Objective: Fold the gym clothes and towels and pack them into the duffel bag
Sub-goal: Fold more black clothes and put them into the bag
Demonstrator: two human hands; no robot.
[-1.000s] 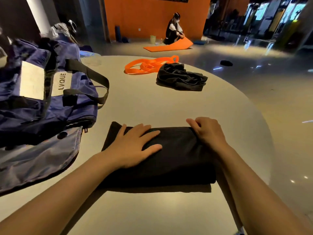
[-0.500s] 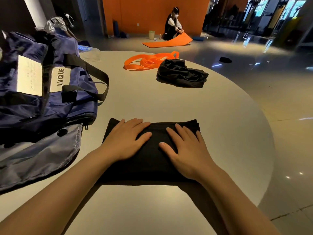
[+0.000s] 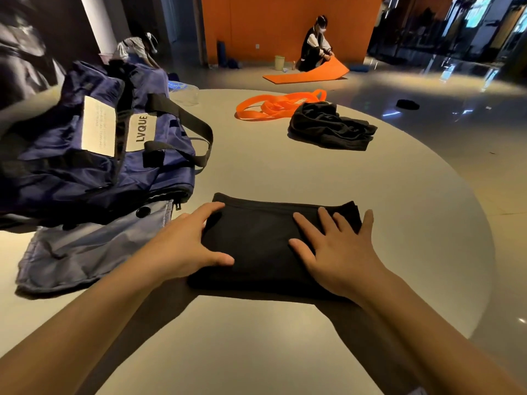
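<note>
Lying flat on the folded cloth (image 3: 265, 238), the right hand (image 3: 339, 252) spreads its fingers (image 3: 306, 226), holding nothing. The left hand (image 3: 185, 246) cups the cloth's left edge, fingers straight, beside the bag (image 3: 85, 155).

We see a dim room w/ warm light from above; the table (image 3: 285, 178) shines pale, soft shadows lie under both arms. Glare spots sit on the floor (image 3: 456, 115) at right. Edges bend strongly, far bg is blurred.
</note>
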